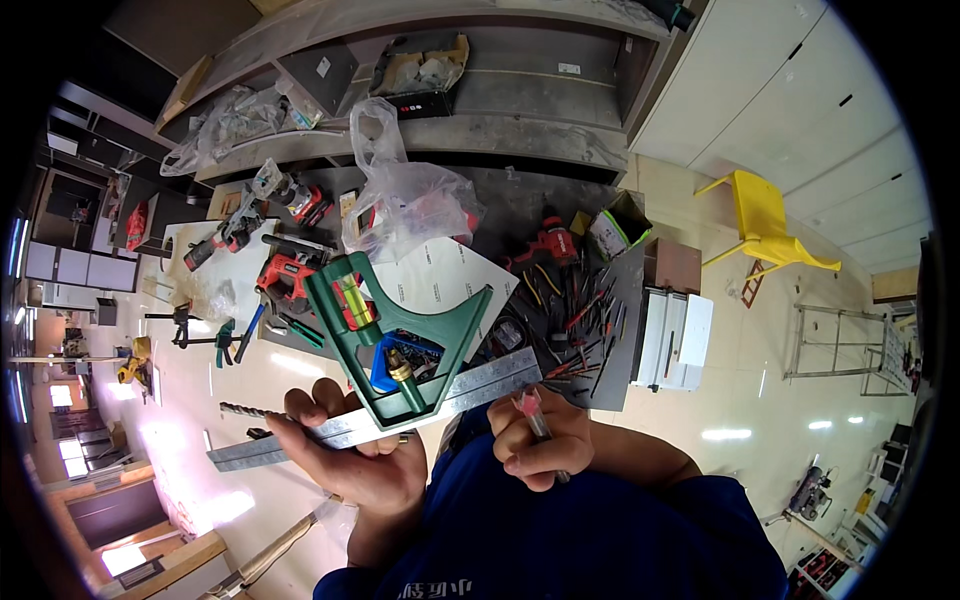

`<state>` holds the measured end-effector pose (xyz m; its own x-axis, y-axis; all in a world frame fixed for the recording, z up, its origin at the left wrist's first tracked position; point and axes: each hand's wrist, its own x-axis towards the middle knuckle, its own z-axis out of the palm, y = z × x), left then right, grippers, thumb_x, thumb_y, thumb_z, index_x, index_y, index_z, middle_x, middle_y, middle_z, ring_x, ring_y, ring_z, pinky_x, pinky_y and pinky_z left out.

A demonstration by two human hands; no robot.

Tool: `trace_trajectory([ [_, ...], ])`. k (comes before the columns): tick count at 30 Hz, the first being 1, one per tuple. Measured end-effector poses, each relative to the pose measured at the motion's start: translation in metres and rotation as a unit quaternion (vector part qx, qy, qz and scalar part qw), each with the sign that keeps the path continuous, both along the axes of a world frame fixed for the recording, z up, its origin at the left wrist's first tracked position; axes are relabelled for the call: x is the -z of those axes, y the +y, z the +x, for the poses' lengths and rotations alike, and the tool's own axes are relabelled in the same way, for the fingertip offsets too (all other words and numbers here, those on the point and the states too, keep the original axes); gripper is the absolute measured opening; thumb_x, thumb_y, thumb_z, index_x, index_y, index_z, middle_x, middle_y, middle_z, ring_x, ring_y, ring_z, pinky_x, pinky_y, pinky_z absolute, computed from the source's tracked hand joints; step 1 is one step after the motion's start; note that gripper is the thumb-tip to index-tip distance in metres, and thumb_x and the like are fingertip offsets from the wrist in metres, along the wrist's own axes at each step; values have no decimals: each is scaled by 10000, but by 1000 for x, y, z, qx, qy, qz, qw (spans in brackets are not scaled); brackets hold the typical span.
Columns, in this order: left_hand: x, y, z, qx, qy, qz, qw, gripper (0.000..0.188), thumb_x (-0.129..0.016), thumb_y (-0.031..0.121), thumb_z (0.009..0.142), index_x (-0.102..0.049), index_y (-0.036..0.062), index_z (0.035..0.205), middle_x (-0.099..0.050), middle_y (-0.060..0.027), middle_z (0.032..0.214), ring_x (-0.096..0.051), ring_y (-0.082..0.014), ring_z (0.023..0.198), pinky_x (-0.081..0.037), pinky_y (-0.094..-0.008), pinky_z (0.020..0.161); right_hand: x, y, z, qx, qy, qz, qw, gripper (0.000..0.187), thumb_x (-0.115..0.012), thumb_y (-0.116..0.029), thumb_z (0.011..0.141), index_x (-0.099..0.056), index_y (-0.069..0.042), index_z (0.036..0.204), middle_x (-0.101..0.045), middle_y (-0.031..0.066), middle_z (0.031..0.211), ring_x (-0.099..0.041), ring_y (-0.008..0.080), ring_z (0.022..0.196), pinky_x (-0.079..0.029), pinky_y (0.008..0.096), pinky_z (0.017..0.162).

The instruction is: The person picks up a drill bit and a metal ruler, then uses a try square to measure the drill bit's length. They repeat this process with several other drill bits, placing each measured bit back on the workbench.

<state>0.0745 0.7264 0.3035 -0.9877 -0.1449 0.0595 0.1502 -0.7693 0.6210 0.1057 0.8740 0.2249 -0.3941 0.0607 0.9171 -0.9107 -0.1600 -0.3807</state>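
Observation:
My left hand (pixel 355 465) is closed round the flat metal blade (pixel 475 387) of a try square, with the thumb across it. The square's green plastic frame (pixel 440 325) is raised over the bench and carries a yellow-green spirit vial (pixel 353 300). From beside the left fingers sticks out a twist drill bit (pixel 245 410); whether they grip it is hard to see. Near the blade's right end, my right hand (pixel 545 445) is closed on a slim clear rod with a pink tip (pixel 530 402), its exact kind unclear. Through the frame's opening show a blue piece (pixel 383 365) and a brass-and-green fitting (pixel 402 375).
The dark bench (pixel 610 350) carries red power tools (pixel 285 277), a red drill (pixel 553 243), a plastic bag (pixel 410 205), a white board (pixel 435 275) and scattered hand tools. Shelving (pixel 540 95) stands behind. To the right are a yellow chair (pixel 760 220) and a metal frame (pixel 840 340).

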Motion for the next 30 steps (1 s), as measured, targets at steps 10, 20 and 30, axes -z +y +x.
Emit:
trace_trajectory([
  [10, -1, 0, 0, 6, 0, 18, 1000, 400, -355, 411, 1023, -478, 89, 820, -348, 12, 636, -194, -56, 365, -174, -214, 322, -2, -1, 0, -23, -14, -21, 999, 290, -512, -291, 974, -502, -5, 1021, -545, 66, 679, -513, 182, 498, -392, 297, 418],
  [20, -3, 2, -1, -3, 3, 8, 1000, 397, -349, 409, 1025, -475, 90, 825, -345, 11, 631, -194, -56, 363, -173, -211, 320, -2, -4, -2, -48, -14, -39, 998, 260, -517, -271, 976, -490, -16, 1019, -539, 71, 668, -488, 170, 482, -379, 295, 408],
  [30, -4, 2, -1, 10, 3, 7, 1000, 397, -360, 414, 1022, -473, 89, 823, -349, 13, 632, -187, -51, 365, -174, -211, 323, -1, -4, -3, -50, -14, -49, 997, 272, -533, -273, 969, -508, -6, 1012, -549, 69, 674, -513, 177, 486, -393, 295, 411],
])
